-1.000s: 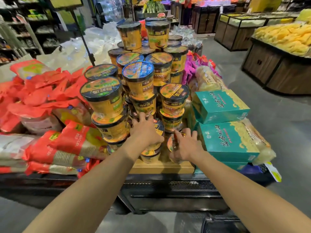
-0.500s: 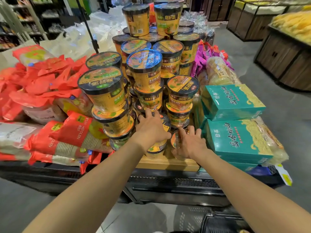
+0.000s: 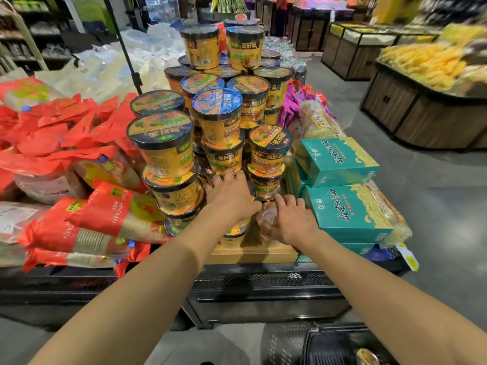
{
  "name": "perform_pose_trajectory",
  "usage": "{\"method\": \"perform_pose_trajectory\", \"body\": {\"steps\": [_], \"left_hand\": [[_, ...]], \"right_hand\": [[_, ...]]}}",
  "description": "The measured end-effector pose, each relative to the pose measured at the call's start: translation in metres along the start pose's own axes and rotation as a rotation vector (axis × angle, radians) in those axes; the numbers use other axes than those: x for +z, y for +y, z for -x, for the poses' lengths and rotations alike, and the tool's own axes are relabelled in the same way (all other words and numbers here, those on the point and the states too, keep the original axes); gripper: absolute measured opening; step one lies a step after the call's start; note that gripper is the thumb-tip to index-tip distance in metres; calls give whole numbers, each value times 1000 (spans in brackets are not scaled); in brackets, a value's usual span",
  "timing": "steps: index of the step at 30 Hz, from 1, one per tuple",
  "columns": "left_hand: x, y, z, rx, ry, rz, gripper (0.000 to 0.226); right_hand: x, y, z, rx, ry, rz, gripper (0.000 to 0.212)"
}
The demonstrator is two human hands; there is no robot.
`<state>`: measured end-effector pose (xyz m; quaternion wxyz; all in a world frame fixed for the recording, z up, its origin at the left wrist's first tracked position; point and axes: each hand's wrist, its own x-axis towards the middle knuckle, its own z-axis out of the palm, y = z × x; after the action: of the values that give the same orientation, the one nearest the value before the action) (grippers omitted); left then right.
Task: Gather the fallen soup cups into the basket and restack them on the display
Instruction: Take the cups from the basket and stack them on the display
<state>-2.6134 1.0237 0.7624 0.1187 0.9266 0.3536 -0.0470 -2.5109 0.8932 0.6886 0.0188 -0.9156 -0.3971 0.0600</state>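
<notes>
Yellow soup cups with dark lids are stacked in a tall pyramid (image 3: 216, 119) on a wooden board (image 3: 253, 255) on the display. My left hand (image 3: 229, 198) lies flat on the lid of a low front cup (image 3: 235, 231), fingers reaching back towards the stack. My right hand (image 3: 290, 219) grips a cup (image 3: 266, 214) tilted on its side at the stack's lower right, beside the teal boxes. The black basket (image 3: 340, 343) sits on the floor at the bottom edge, with one cup lid (image 3: 367, 356) showing in it.
Red noodle packs (image 3: 105, 217) are piled left of the cups. Teal noodle boxes (image 3: 350, 209) are stacked right of them. A black pole (image 3: 126, 54) rises behind the left cups. Wooden produce bins (image 3: 421, 109) stand across the grey aisle floor on the right.
Both hands stay on the same two cups, and my left hand has slid slightly deeper onto its lid. The view has shifted a little; the stack itself has not moved.
</notes>
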Motion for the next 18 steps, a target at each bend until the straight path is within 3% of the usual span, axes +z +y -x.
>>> {"method": "perform_pose_trajectory", "body": {"steps": [7,18], "left_hand": [[-12,16,32,203,54,6,97],[22,115,92,595,26,-130,93]], "right_hand": [[-32,11,51,120,137,4,89],[-44,94,201,535,179,27,87]]}}
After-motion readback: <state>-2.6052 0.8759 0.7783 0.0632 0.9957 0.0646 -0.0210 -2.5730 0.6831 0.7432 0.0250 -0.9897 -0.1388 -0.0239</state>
